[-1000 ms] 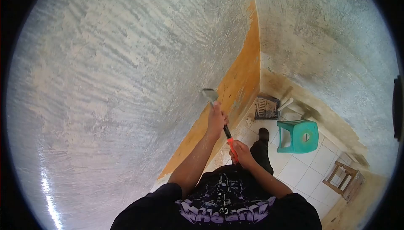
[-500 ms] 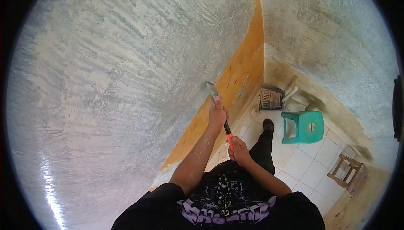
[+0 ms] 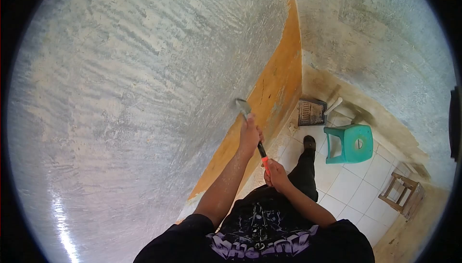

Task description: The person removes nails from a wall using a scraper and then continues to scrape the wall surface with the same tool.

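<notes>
Both of my hands grip one scraper (image 3: 244,107) with a black and orange handle. My left hand (image 3: 249,135) is wrapped round the upper part, close behind the metal head. Lower down, my right hand (image 3: 276,174) closes on the orange end of the handle. The blade lies at the wall (image 3: 159,80), right where the grey scraped surface borders a strip of orange-yellow paint (image 3: 274,80). Pale dust speckles my left forearm.
A green plastic stool (image 3: 357,143) stands on the white tiled floor (image 3: 344,186) to the right. Behind it, a dark crate (image 3: 312,112) sits by the wall corner. A small wooden stool (image 3: 400,193) is at the far right. My shoe (image 3: 309,143) is near the crate.
The scraper's head has turned slightly and shows more of its flat face, still at the paint border. Both hands keep their grip, and the view has shifted a little.
</notes>
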`<state>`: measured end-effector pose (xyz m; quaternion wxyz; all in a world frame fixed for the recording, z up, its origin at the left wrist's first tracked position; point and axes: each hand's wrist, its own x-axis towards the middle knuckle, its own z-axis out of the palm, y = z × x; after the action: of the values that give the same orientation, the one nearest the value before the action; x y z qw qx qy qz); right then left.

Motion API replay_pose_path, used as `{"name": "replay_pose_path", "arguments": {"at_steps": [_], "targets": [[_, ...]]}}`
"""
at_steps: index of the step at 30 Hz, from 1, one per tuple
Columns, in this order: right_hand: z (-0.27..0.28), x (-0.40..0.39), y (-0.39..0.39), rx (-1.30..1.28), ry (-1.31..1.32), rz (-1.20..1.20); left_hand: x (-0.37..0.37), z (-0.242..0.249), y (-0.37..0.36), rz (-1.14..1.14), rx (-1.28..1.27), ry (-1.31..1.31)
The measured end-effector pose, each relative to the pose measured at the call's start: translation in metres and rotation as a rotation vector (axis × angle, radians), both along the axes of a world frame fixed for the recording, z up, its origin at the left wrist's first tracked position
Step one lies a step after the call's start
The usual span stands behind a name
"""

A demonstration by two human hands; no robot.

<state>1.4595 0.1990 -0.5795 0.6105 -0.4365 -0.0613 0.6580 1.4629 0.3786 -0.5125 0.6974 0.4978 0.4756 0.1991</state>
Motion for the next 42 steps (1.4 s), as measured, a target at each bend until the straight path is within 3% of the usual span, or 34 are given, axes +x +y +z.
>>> {"name": "replay_pose_path", "arguments": {"at_steps": [4,19,25,31,37,42], "targets": [[-0.002,0.005,0.005,-0.006,0.031,-0.027,0.009,-0.003,0.004,-0.012,0.062,0.003],[0.001,0.012,0.006,-0.009,0.043,-0.004,0.011,0.001,0.003,0.045,-0.075,-0.001],[0.009,0.033,0.021,-0.015,0.087,-0.076,0.053,0.002,0.026,-0.045,-0.062,0.047],[0.009,0.025,0.014,-0.024,0.021,-0.018,0.027,0.006,0.012,0.038,-0.124,0.019],[0.014,0.058,0.028,-0.028,0.019,-0.07,0.073,0.0,0.031,-0.022,-0.039,0.001],[0.011,0.04,0.016,-0.014,0.058,-0.027,0.044,0.003,0.018,0.015,-0.079,0.017]]}}
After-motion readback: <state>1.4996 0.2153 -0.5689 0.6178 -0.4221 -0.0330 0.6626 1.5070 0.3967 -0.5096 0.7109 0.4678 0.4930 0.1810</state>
